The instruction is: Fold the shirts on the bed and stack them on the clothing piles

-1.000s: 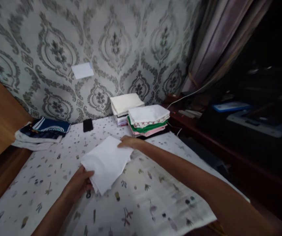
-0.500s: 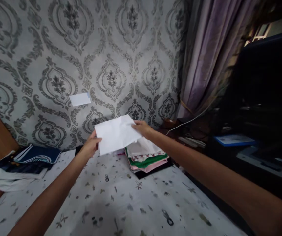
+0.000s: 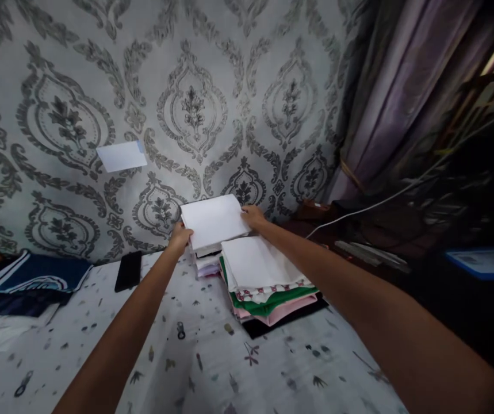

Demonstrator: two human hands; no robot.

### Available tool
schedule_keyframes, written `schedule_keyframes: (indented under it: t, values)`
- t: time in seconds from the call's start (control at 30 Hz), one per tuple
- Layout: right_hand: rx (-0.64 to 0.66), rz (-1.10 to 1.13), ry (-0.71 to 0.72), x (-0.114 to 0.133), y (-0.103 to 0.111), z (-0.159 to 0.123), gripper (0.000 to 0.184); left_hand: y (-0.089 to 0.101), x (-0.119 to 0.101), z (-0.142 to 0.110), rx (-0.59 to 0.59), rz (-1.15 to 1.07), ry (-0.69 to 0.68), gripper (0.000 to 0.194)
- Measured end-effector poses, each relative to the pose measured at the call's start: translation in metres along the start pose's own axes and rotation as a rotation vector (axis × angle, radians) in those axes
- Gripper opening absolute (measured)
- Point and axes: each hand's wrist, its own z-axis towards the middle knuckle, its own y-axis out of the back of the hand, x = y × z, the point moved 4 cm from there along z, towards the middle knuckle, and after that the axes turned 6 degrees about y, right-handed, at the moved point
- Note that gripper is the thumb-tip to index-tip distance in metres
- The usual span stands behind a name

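A folded white cloth (image 3: 214, 221) is spread flat between my hands, at the top of a low stack of folded clothes (image 3: 207, 265) near the wall. My left hand (image 3: 180, 237) pinches its left edge, thumb uppermost. At its right edge, my right hand (image 3: 253, 218) grips the corner with closed fingers. Just in front and to the right is a second stack of folded clothes (image 3: 268, 307), with white on top and green, pink and black layers below. Whether the held cloth rests fully on the rear stack, I cannot tell.
A black phone-like slab (image 3: 129, 271) lies on the patterned bedsheet (image 3: 212, 368). Farther left is a pile of navy and white clothes (image 3: 35, 279). Patterned wallpaper (image 3: 195, 115) rises behind the bed. A white cable (image 3: 359, 211) crosses the dark area at right.
Both hands have brought the white cloth from the air down onto the rear stack. My view has shifted, and the black slab on the sheet now shows fully.
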Motion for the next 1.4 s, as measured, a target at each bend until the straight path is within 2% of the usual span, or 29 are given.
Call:
schedule_keyframes:
  t: [0.07,0.13,0.2,0.23,0.27,0.3,0.37,0.43,0.5,0.57,0.63,0.7,0.8,0.87,0.93,1.07,1.17,1.27,1.4]
  values:
    - [-0.018,-0.076,-0.042,0.008,0.006,-0.009,0.029,0.001,-0.003,-0.005,-0.043,0.016,-0.008,0.055]
    - [-0.061,-0.143,-0.059,0.025,0.011,-0.022,0.035,0.003,-0.007,-0.016,-0.076,0.044,-0.039,0.055]
    - [-0.103,-0.182,0.032,0.047,0.012,-0.032,0.051,0.011,-0.006,-0.031,-0.106,0.087,-0.087,0.059]
    - [-0.104,-0.209,0.124,0.058,0.008,-0.035,0.053,0.016,-0.001,-0.04,-0.115,0.112,-0.112,0.061]
    - [-0.052,-0.28,0.237,0.067,0.001,-0.037,0.051,0.025,0.005,-0.05,-0.12,0.136,-0.137,0.062]
    - [0.055,-0.329,0.313,0.073,-0.008,-0.037,0.049,0.035,0.014,-0.062,-0.117,0.167,-0.171,0.062]
    - [0.24,-0.407,0.395,0.076,-0.026,-0.034,0.044,0.063,0.033,-0.089,-0.092,0.32,-0.284,0.057]
    - [0.315,-0.432,0.382,0.073,-0.032,-0.029,0.039,0.104,0.052,-0.115,-0.123,0.609,-0.35,0.049]
    - [0.271,-0.452,0.362,0.075,-0.027,-0.029,0.037,0.162,0.067,-0.132,-0.192,0.709,-0.304,0.038]
    - [0.199,-0.464,0.396,0.086,-0.016,-0.041,0.037,0.225,0.071,-0.143,-0.28,0.804,-0.24,0.03]
    - [0.127,-0.426,0.493,0.108,-0.005,-0.069,0.037,0.286,0.067,-0.147,-0.383,0.904,-0.167,0.027]
    - [0.1,-0.306,0.605,0.134,-0.001,-0.111,0.037,0.336,0.059,-0.149,-0.476,1.004,-0.108,0.025]
    - [0.125,-0.059,0.717,0.165,-0.01,-0.188,0.039,0.384,0.047,-0.142,-0.552,1.149,-0.057,0.028]
    - [0.181,0.073,0.733,0.176,-0.024,-0.238,0.036,0.4,0.043,-0.132,-0.561,1.235,-0.039,0.03]
    - [0.24,0.15,0.682,0.18,-0.041,-0.281,0.031,0.41,0.043,-0.121,-0.555,1.305,-0.028,0.033]
    - [0.366,0.247,0.559,0.18,-0.071,-0.341,0.027,0.425,0.048,-0.104,-0.521,1.392,-0.008,0.036]
    - [0.433,0.29,0.475,0.178,-0.084,-0.364,0.023,0.436,0.048,-0.098,-0.495,1.422,0.007,0.035]
    - [0.45,0.312,0.384,0.18,-0.087,-0.373,0.022,0.441,0.038,-0.096,-0.525,1.427,0.011,0.036]
    - [0.448,0.338,0.226,0.193,-0.083,-0.372,0.034,0.427,0.003,-0.111,-0.685,1.323,-0.051,0.039]
